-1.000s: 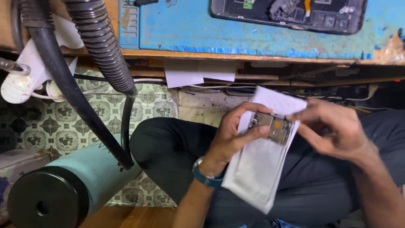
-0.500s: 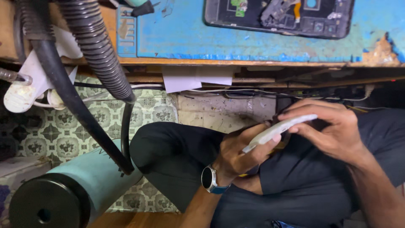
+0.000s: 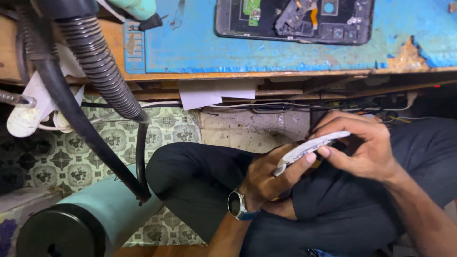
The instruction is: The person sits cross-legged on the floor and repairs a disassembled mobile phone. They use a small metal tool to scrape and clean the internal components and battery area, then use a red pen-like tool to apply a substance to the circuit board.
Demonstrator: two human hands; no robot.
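A thin white flat packet (image 3: 309, 146) is held edge-on over the lap, below the bench (image 3: 266, 57) edge. It is pinched by the left hand (image 3: 271, 173) at its lower end, thumb and fingers closed on it. Its upper end is gripped by the right hand (image 3: 364, 145), fingers curled over the top. A slip to the tiled floor (image 3: 85, 147) is judged possible, since only the edges are held. The opened phone (image 3: 293, 20) lies untouched on the bench; a black hose (image 3: 100, 71) hangs at left.
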